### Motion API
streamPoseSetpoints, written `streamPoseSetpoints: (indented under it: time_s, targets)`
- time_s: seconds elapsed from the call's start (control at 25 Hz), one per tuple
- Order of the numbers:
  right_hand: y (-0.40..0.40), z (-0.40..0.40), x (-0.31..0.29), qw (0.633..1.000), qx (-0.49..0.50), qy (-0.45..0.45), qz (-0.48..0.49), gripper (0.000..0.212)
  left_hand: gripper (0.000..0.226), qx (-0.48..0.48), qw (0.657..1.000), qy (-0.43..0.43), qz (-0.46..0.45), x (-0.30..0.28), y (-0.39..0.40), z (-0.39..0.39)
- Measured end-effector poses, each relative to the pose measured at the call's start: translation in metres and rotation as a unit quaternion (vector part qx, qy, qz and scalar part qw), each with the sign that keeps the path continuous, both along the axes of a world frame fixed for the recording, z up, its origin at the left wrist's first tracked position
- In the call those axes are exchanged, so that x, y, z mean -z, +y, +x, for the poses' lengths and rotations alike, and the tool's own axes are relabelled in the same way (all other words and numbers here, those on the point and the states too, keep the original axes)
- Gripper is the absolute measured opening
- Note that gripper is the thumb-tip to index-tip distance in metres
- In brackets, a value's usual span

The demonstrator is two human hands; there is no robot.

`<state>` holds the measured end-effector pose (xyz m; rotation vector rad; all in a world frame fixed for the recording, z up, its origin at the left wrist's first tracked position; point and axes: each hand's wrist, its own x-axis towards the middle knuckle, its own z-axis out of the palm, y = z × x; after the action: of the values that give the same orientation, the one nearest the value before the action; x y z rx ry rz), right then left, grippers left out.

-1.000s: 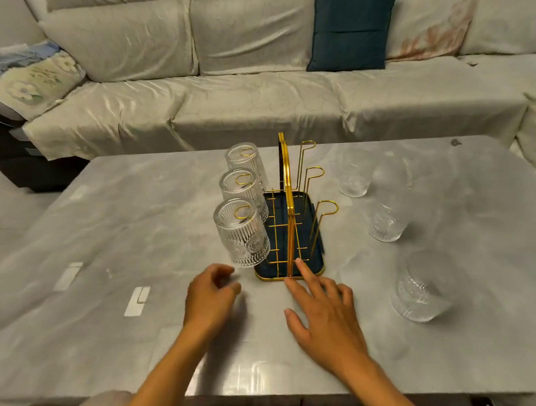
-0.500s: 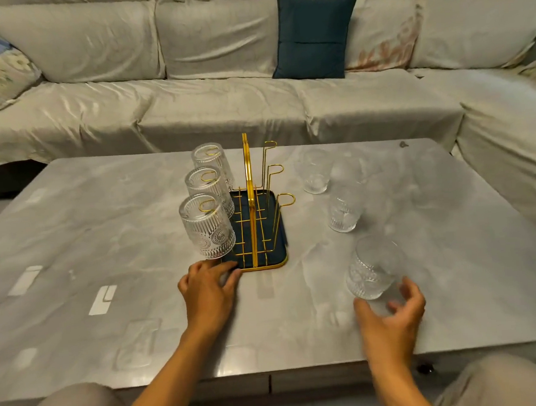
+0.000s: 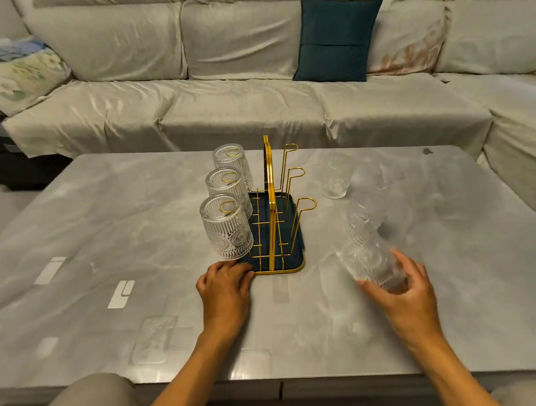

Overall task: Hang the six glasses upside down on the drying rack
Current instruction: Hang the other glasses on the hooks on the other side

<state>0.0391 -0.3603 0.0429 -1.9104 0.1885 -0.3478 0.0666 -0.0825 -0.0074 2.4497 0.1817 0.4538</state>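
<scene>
A gold wire drying rack (image 3: 272, 202) with a dark blue tray stands mid-table. Three ribbed clear glasses hang upside down on its left pegs: near (image 3: 227, 226), middle (image 3: 227, 186), far (image 3: 230, 161). The three right pegs are bare. My right hand (image 3: 403, 291) grips a clear glass (image 3: 367, 256) by its base, tilted and blurred, just right of the rack. Another glass (image 3: 367, 208) stands behind it, and one more (image 3: 335, 175) farther back. My left hand (image 3: 225, 288) rests on the table with its fingers curled against the tray's near left corner.
The grey marble-look table (image 3: 136, 243) carries pale tape marks at its left front. A covered sofa (image 3: 253, 102) with a dark teal cushion (image 3: 337, 36) runs behind and along the right. My knees show below the table's near edge.
My right hand moved from the rack's front out to the right, closed on the nearest loose glass and lifted it, tilting it. My left hand settled against the tray's corner.
</scene>
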Motion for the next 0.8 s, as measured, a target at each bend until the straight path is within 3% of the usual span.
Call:
streamPoseSetpoints:
  time_s: [0.16,0.32,0.52,0.72,0.8]
  targets:
    - [0.006,0.017,-0.056,0.991,-0.058,-0.07,0.1,0.066,0.016,0.006,1.0,-0.004,-0.001,-0.001,-0.004,-0.002]
    - [0.025,0.041,-0.098,0.987,-0.071,-0.142,-0.038,0.054,0.016,0.003,1.0,-0.008,-0.002,0.0,-0.004,-0.001]
    - [0.042,0.075,-0.109,0.958,-0.102,-0.166,-0.21,0.049,0.014,0.002,1.0,-0.014,-0.006,0.002,-0.005,0.0]
    - [0.053,0.089,-0.086,0.931,-0.176,-0.135,-0.291,0.051,0.014,-0.003,1.0,-0.01,-0.008,0.002,-0.004,0.0]
    - [0.052,0.089,-0.077,0.935,-0.178,-0.121,-0.281,0.051,0.016,-0.001,1.0,-0.007,-0.006,0.001,-0.004,0.0]
